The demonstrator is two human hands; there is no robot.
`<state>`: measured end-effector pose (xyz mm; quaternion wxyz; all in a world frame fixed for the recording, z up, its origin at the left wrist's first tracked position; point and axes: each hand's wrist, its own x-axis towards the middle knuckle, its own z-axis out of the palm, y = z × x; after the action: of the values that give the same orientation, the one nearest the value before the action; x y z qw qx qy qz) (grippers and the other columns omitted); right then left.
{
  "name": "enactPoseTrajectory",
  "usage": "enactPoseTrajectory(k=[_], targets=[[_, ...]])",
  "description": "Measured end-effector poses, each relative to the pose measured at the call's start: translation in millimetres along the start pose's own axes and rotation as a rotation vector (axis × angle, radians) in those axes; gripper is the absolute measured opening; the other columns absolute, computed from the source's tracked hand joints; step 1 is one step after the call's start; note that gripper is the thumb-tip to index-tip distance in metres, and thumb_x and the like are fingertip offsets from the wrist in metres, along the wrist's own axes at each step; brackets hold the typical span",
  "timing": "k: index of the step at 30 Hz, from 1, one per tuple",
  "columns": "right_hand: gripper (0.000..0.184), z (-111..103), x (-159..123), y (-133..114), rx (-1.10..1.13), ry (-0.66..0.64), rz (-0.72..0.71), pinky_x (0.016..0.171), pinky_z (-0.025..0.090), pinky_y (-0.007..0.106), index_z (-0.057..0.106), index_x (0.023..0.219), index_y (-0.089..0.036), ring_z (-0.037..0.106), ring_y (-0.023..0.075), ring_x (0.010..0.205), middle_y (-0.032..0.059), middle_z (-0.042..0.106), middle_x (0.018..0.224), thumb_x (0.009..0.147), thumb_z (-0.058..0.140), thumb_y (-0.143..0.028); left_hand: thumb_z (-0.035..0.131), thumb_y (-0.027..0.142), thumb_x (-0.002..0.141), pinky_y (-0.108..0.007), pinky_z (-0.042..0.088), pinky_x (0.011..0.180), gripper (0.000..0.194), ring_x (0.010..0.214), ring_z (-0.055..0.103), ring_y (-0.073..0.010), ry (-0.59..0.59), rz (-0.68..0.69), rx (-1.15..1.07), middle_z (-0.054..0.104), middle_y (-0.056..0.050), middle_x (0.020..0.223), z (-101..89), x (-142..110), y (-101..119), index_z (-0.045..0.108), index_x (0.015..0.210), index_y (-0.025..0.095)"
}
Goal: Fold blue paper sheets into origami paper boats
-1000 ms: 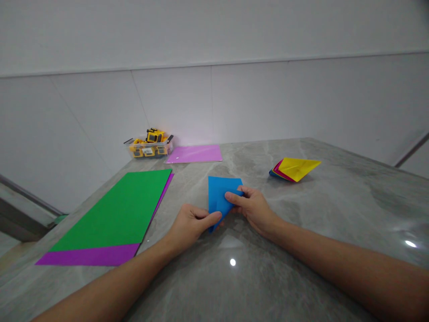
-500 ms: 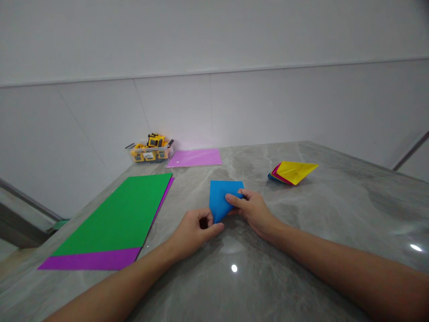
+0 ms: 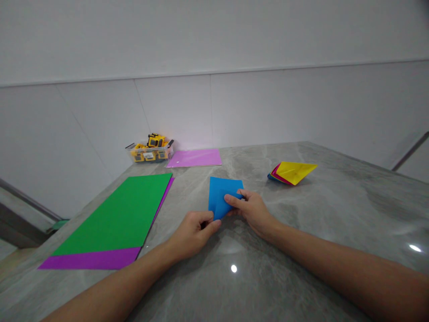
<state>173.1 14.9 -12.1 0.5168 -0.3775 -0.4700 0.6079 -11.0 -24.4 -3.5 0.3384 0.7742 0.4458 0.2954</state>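
A folded sheet of blue paper (image 3: pixel 221 191) is held between my two hands, with its square far part facing away from me. My left hand (image 3: pixel 196 230) pinches the near lower corner between thumb and forefinger. On the right edge, my right hand (image 3: pixel 251 208) grips the paper, thumb on top and the other fingers underneath. A folded flap crosses the paper's near half. Farther right lies a stack of folded paper pieces (image 3: pixel 294 172), yellow uppermost, with pink and blue layers showing at its left end.
To the left, a large green sheet (image 3: pixel 117 214) lies over a purple sheet (image 3: pixel 97 260) on the grey marbled table (image 3: pixel 284 277). Toward the wall are a pink sheet (image 3: pixel 197 157) and a clear plastic bin (image 3: pixel 150 154) of yellow toy vehicles (image 3: pixel 156 141).
My left thumb and forefinger have closed on the blue paper's near corner. The paper's far edge has tilted up slightly. My right hand keeps its grip.
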Motion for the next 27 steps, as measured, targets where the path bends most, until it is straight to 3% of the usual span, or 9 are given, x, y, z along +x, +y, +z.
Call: enactPoseTrajectory(k=[6, 10, 16, 19, 23, 27], targets=[[0.042, -1.3, -0.4, -0.3, -0.071, -0.021, -0.013, 0.053, 0.048, 0.028, 0.047, 0.060, -0.019, 0.055, 0.0133, 0.054, -0.0030, 0.055, 0.058, 0.061, 0.081, -0.044, 0.054, 0.042, 0.084, -0.023, 0.027, 0.052, 0.036, 0.054, 0.036, -0.0102, 0.055, -0.058, -0.014, 0.036, 0.005, 0.056, 2.2, 0.0, -1.9, 0.041, 0.060, 0.019], [0.042, -0.4, -5.1, -2.7, -0.237, -0.114, -0.017, 0.050, 0.042, 0.026, 0.047, 0.058, -0.019, 0.052, 0.0122, 0.050, -0.0042, 0.052, 0.054, 0.062, 0.079, -0.046, 0.058, 0.046, 0.081, -0.023, 0.033, 0.057, 0.033, 0.062, 0.044, -0.0126, 0.116, -0.060, -0.088, 0.045, 0.003, 0.064, 0.3, 3.2, -3.3, 0.048, 0.066, 0.018], [0.043, 2.2, -10.1, -4.3, -0.445, -0.170, -0.075, 0.048, 0.040, 0.025, 0.045, 0.058, -0.019, 0.054, 0.0134, 0.050, -0.0027, 0.053, 0.051, 0.068, 0.074, -0.050, 0.061, 0.052, 0.078, -0.023, 0.033, 0.054, 0.044, 0.055, 0.042, -0.0107, 0.034, -0.095, -0.295, 0.046, 0.002, 0.058, -5.2, 6.5, -6.8, 0.048, 0.055, 0.017], [0.038, 2.4, -9.5, -1.8, -0.367, -0.146, -0.063, 0.050, 0.046, 0.026, 0.052, 0.080, -0.019, 0.058, 0.0144, 0.054, -0.0030, 0.057, 0.061, 0.069, 0.075, -0.047, 0.064, 0.055, 0.076, -0.022, 0.031, 0.051, 0.045, 0.051, 0.040, -0.0093, 0.032, -0.141, -0.416, 0.046, 0.003, 0.055, -5.0, 5.8, -7.3, 0.052, 0.057, 0.016], [0.071, 1.9, -8.6, 1.3, -0.157, -0.094, -0.075, 0.057, 0.054, 0.029, 0.036, 0.122, -0.027, 0.063, 0.0151, 0.069, -0.0008, 0.057, 0.091, 0.067, 0.079, -0.039, 0.062, 0.059, 0.076, -0.023, 0.034, 0.051, 0.047, 0.053, 0.046, -0.0110, 0.070, -0.211, -0.525, 0.054, 0.000, 0.057, -2.2, 5.1, -8.4, 0.060, 0.064, 0.014], [0.066, 2.6, -10.0, -0.8, -0.143, -0.149, -0.063, 0.055, 0.054, 0.028, 0.038, 0.118, -0.024, 0.063, 0.0143, 0.064, -0.0011, 0.057, 0.085, 0.068, 0.078, -0.040, 0.064, 0.058, 0.077, -0.023, 0.038, 0.052, 0.046, 0.055, 0.051, -0.0120, 0.058, -0.251, -0.592, 0.061, -0.004, 0.065, -1.4, 5.3, -10.0, 0.065, 0.072, 0.012]])
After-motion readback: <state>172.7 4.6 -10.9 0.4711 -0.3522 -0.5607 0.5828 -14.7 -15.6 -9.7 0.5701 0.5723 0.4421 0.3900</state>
